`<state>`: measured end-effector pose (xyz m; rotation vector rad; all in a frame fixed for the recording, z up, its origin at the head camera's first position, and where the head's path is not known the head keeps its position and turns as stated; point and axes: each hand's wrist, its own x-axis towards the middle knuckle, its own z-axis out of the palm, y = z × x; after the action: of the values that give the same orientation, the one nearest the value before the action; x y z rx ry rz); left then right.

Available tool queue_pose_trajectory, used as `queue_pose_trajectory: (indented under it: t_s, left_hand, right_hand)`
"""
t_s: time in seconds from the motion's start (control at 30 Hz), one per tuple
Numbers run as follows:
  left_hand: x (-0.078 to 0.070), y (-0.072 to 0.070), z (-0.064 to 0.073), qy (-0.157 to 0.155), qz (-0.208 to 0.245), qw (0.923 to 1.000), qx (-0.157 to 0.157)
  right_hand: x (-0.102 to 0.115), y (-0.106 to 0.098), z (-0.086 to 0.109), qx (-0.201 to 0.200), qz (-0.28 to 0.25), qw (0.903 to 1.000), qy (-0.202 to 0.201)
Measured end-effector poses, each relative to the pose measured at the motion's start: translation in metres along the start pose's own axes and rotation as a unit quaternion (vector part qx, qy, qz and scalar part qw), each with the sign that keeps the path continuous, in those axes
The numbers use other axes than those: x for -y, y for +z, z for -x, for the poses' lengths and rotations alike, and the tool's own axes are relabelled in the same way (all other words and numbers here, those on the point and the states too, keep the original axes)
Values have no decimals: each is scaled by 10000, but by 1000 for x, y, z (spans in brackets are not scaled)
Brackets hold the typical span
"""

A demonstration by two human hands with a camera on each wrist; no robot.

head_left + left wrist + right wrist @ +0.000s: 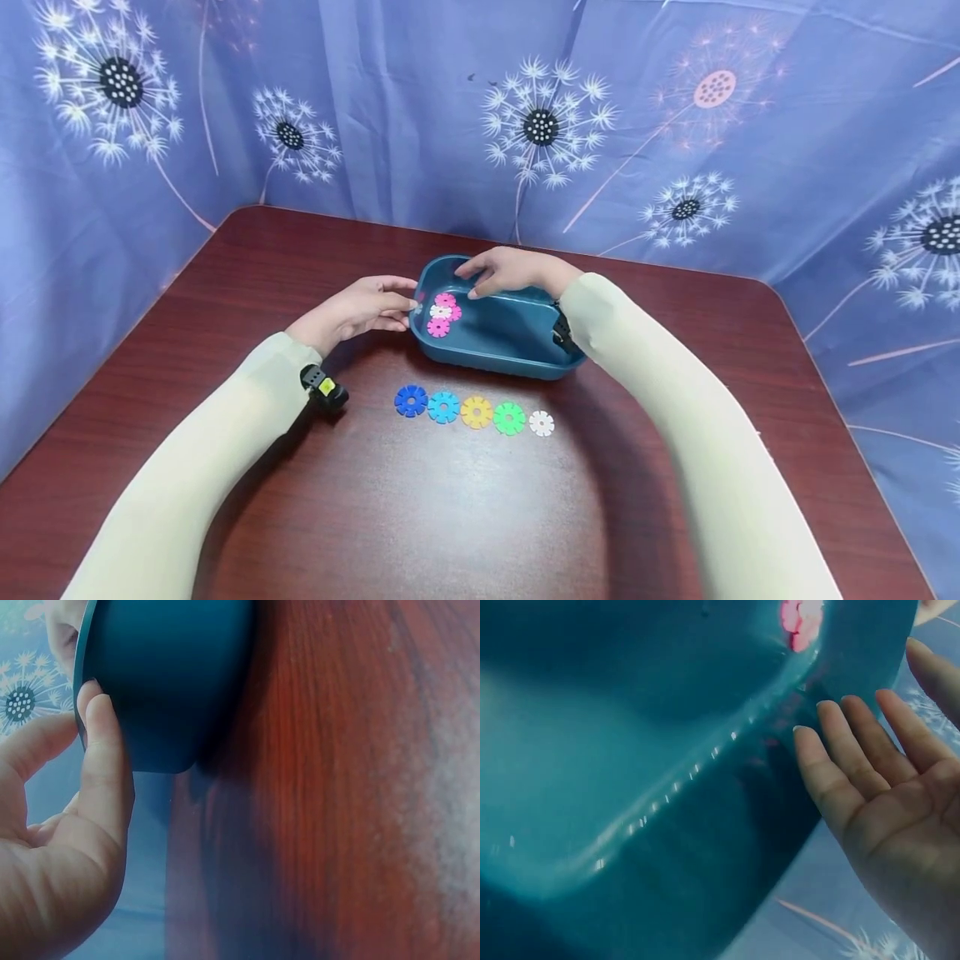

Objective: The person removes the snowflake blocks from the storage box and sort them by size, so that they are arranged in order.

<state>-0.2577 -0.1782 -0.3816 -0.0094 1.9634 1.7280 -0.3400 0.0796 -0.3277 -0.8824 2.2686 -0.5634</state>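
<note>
Teal walls of the tub (495, 362) enclose pink discs (438, 328) and a white disc (440, 312), bunched at its left end. On my feed, the left hand (366, 307) pinches the rim there between thumb and fingers. My right hand (513, 268) hovers over the far side, fingers loosely spread. Five notched discs (477, 412) line the table (480, 517) in front.

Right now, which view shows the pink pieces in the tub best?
Head: the pink pieces show clustered around a white piece, which partly overlaps them, at one end of the tub. Right wrist cuts them off at its top edge. Left wrist shows none, just the tub's outer side.
</note>
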Motion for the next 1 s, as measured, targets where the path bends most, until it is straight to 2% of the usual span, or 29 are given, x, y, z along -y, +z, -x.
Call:
queue_pose_trajectory:
  t_s: [0.13,0.37,0.7,1.0]
  left_hand:
    - [0,-1,0,-34,-19,10000,-5]
    - [0,-1,-2,-45,-34,10000,-12]
    - [-1,-1,1,-98,-18,9999,-18]
    - [0,-1,-2,-58,-95,9999,-55]
  right_hand:
    - [-1,8,-15,-8,98,9999,36]
    - [-4,23,-33,-144,-38,9997,217]
    - [-4,41,-43,-528,-2,9986,98]
    - [1,49,-50,-753,284,9967,95]
